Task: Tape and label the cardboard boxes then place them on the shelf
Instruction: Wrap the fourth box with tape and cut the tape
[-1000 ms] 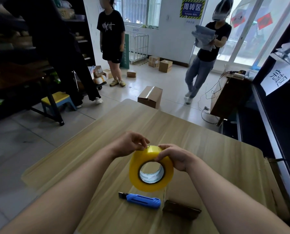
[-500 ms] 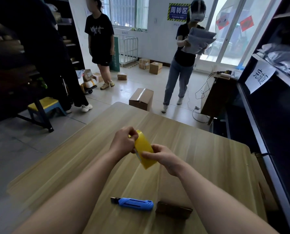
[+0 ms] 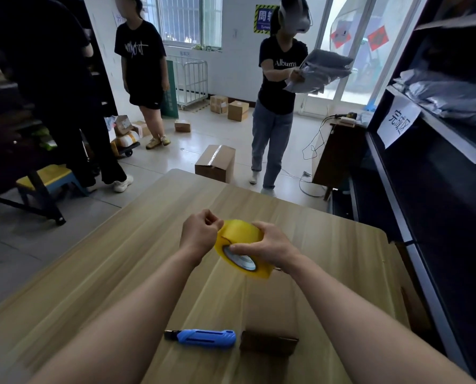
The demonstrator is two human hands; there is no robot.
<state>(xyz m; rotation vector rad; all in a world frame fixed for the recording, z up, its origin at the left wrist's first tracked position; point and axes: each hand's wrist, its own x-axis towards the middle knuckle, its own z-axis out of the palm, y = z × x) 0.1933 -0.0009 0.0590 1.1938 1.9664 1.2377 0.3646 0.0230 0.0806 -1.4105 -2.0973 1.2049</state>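
Note:
I hold a yellow roll of packing tape [image 3: 239,236] above the wooden table [image 3: 120,273]. My right hand [image 3: 267,245] grips the roll over its rim, thumb at the core. My left hand [image 3: 201,231] is closed at the roll's left edge, fingertips pinching at the tape surface. A small flat cardboard box [image 3: 268,314] lies on the table below the roll, its near side dark. A larger taped cardboard box [image 3: 216,162] stands on the floor beyond the table. The dark shelf [image 3: 425,217] runs along the right side.
A blue utility knife [image 3: 203,338] lies on the table left of the small box. Three people stand beyond the table, one carrying grey bags [image 3: 322,69]. Several cardboard boxes [image 3: 237,110] sit on the floor, a yellow stool [image 3: 48,176] at the left.
The roll has turned from edge-on to show its core, tilted toward the right. My right hand shifted over its top; my left hand stays pinching at its left edge.

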